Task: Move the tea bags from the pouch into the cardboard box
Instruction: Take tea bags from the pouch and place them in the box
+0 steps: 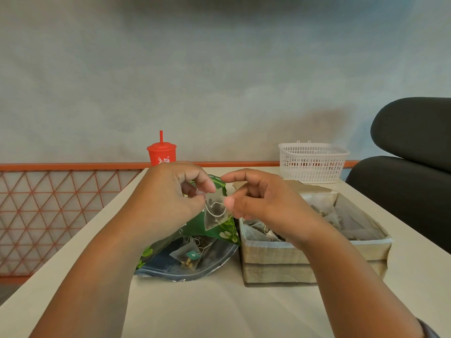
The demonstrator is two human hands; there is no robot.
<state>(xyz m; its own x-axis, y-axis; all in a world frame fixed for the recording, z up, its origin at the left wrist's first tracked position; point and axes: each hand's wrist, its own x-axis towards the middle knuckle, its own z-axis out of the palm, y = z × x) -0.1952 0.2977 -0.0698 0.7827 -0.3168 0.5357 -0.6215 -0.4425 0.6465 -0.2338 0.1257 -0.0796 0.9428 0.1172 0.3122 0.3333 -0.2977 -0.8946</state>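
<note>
Left hand point(166, 198) pinches tea bag point(216, 215) above pouch point(214, 231). Right hand point(263, 201) curled at tea bag, hold unclear. Advise: release low inside cardboard box point(268, 259), near table point(219, 308) right edge.

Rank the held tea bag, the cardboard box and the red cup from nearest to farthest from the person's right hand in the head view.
1. The tea bag: at the thumb tip of the right hand, just left of it.
2. The cardboard box: on the table, below that hand.
3. The red cup: far table edge, to the left.
</note>
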